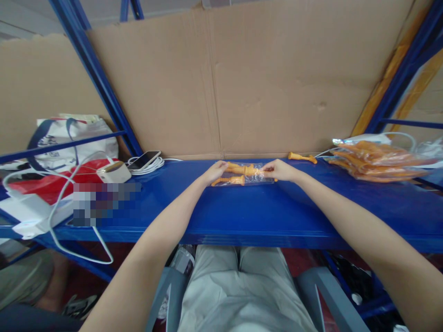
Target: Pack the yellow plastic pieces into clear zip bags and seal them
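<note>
A clear plastic bag (260, 180) lies on the blue shelf in front of me, with orange, handle-like plastic parts (242, 169) in it. My left hand (216, 172) pinches its left end, near the tip of the upper orange part. At the opposite end my right hand (281, 170) is closed with thumb and fingers on the film; the orange ends there are partly covered by my fingers. A loose orange part (302, 158) of similar look rests behind my right hand, close to the cardboard.
Several filled bags of orange parts (377, 159) are stacked at the right. To the left are a phone (146, 160) on a coiled white cable, a white charger (113, 172), a power strip (29, 210) and a tote bag (78, 140). Cardboard (277, 78) walls the back of the blue shelf (242, 212).
</note>
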Available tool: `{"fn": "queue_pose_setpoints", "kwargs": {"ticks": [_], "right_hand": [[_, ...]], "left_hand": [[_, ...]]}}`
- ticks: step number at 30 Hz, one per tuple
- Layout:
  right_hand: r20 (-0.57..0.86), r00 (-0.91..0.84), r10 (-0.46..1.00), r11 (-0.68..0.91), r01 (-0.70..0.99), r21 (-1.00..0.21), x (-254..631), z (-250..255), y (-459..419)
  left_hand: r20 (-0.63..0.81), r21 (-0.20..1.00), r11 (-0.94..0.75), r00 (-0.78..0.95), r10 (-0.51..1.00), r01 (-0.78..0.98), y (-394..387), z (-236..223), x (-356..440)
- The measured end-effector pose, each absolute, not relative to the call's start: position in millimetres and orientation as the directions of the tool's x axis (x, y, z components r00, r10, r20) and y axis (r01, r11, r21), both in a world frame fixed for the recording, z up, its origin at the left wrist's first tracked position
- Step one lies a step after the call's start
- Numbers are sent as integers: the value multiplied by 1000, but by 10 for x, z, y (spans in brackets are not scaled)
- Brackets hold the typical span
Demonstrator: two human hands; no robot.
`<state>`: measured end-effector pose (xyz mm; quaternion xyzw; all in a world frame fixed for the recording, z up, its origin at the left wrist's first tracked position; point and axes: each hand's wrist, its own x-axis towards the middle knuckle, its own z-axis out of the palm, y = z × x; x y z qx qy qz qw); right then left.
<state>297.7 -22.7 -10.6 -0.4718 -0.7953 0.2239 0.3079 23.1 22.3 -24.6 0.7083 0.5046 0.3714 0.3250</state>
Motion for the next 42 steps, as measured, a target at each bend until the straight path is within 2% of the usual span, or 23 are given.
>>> {"fn": "queue_pose_setpoints", "kwargs": {"ticks": [6,11,15,17,20,25,30,33,34,37,40,42], "right_hand": [[272,-305,913,401,541,-739,2864,-212,-223],[324,-270,907,408,365,-837,2721,-198,-300],[424,-188,886,458,505,-732,2741,-204,-241],[416,-167,894,431,577,-694,2790,-223,-192],[314,-237,919,393,571,-720,2845,-241,-180],[213,-311,926,342,457,-821,2813,-183,-308],[204,-172,964,263,493,-830,2882,-103,-239],[271,-3,962,205,665,-718,3109,-39,-79],[316,45,948,178,746,-642,3212,-13,-27],[356,203,912,-67,931,-360,3556,46,91],[332,269,904,-244,963,-116,3876,29,149],[256,304,918,-298,952,-64,4042,-26,175]], "left_hand": [[126,907,-222,271,954,359,89,-197,308],[142,926,-218,251,957,309,101,-228,363],[185,879,-264,226,956,396,158,-251,348],[196,862,-281,233,952,422,177,-257,337],[203,841,-295,241,949,454,192,-263,329],[213,777,-317,248,945,543,226,-271,294],[327,623,-425,275,904,656,240,-261,215],[380,519,-480,312,871,707,221,-236,191],[385,498,-485,317,867,719,214,-228,188],[387,455,-494,335,859,741,201,-210,183],[384,423,-504,355,852,753,204,-208,177],[386,410,-503,355,852,761,212,-215,173]]}}
